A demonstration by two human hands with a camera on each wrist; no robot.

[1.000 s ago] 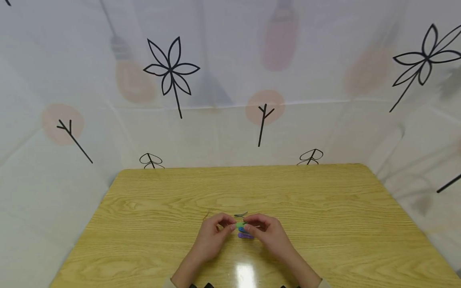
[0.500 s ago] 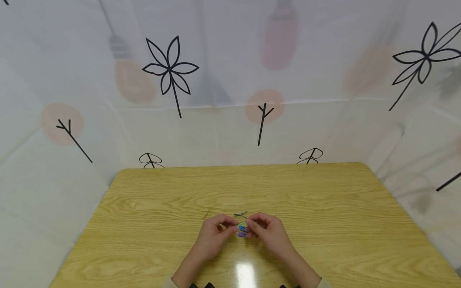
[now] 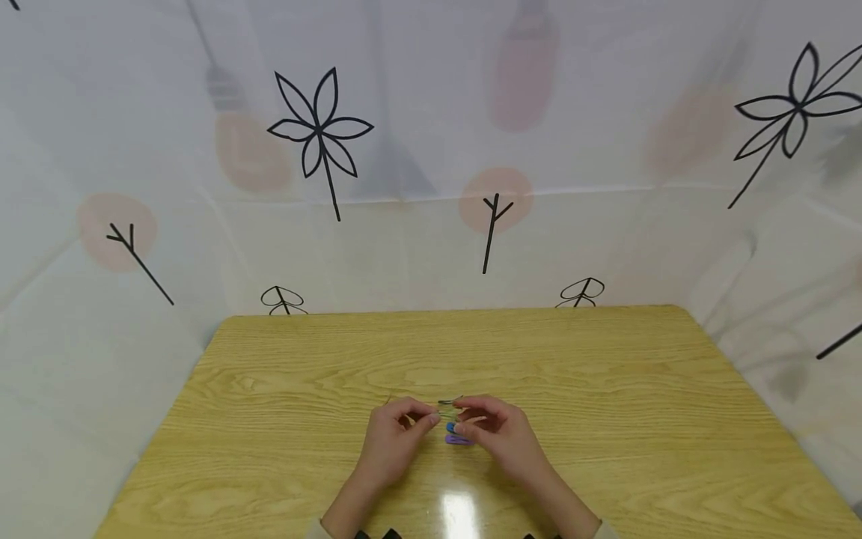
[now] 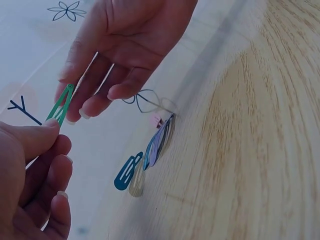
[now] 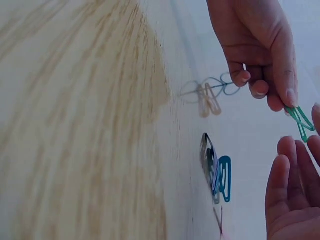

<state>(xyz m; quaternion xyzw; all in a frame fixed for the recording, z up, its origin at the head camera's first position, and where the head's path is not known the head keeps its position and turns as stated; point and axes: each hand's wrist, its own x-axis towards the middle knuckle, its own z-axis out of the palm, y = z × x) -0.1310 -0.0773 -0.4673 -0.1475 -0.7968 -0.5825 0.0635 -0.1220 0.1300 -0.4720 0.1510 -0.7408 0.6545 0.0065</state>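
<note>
A green snap hair clip point(image 4: 65, 107) is held above the table, its two arms spread apart. My left hand point(image 3: 397, 438) pinches its wide end between thumb and forefinger. At the narrow end is my right hand point(image 3: 501, 434), its fingertips right at the clip with thumb and forefinger apart. In the right wrist view the green clip point(image 5: 301, 127) slants between both hands. Under the right thumb in the head view lies a blue hair clip point(image 3: 450, 427), partly covered. A purple hair clip point(image 3: 459, 440) lies just nearer to me.
Dark hair clips point(image 3: 450, 402) lie beyond the hands on the wooden table point(image 3: 606, 389). The left wrist view shows a teal clip point(image 4: 122, 177) beside a beige one, and a small pink thing point(image 4: 157, 121). A patterned white cloth point(image 3: 404, 247) stands behind the table.
The green clip has shifted slightly away from me and turned edge-on. My right thumb and forefinger have parted from their pinch, while the left hand keeps its hold.
</note>
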